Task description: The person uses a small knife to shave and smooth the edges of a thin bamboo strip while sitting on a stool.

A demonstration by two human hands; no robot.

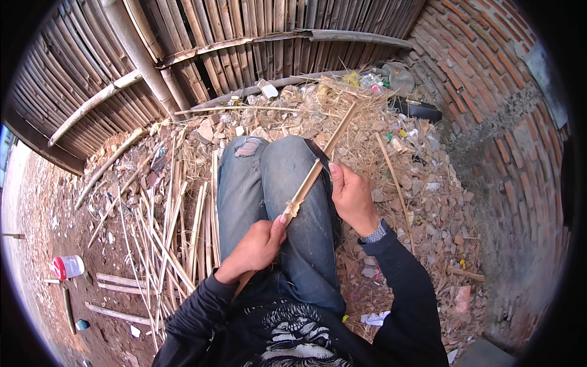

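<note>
A long split bamboo strip (307, 185) runs slantwise over my right thigh, with a rough, raised node partway along it. My left hand (257, 243) is closed round its lower part, thumb pressed on top just below the node. Farther up, my right hand (353, 199) is closed beside the strip, its thumb pointing up. A dark, blade-like piece, apparently a knife (315, 148), shows against the strip by that thumb; its handle is hidden in the fist. Under the strip are my jeans (241, 183), torn at one knee.
Several bamboo strips (162, 238) lie heaped on the ground at my left. A clear cup with a red rim (68, 267) sits farther left. Rubble and straw (348, 122) cover the ground ahead, before a bamboo wall (244, 49). A brick wall (520, 165) rises at the right.
</note>
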